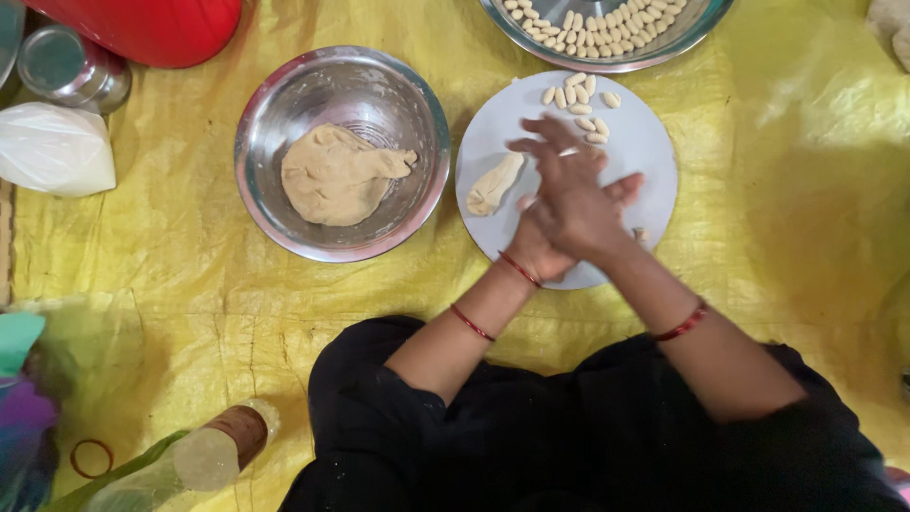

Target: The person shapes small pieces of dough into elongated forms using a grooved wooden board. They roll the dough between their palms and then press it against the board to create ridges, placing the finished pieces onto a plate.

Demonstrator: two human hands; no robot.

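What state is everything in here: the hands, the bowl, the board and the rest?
Right hand: laid flat over the left, palms pressed together.
Left hand: underneath, mostly hidden.
Steel bowl: upright, holding a dough lump.
Round board: flat, bearing a dough roll and small pieces.
Tray: filled with shaped pieces.
Bottle: lying on its side.
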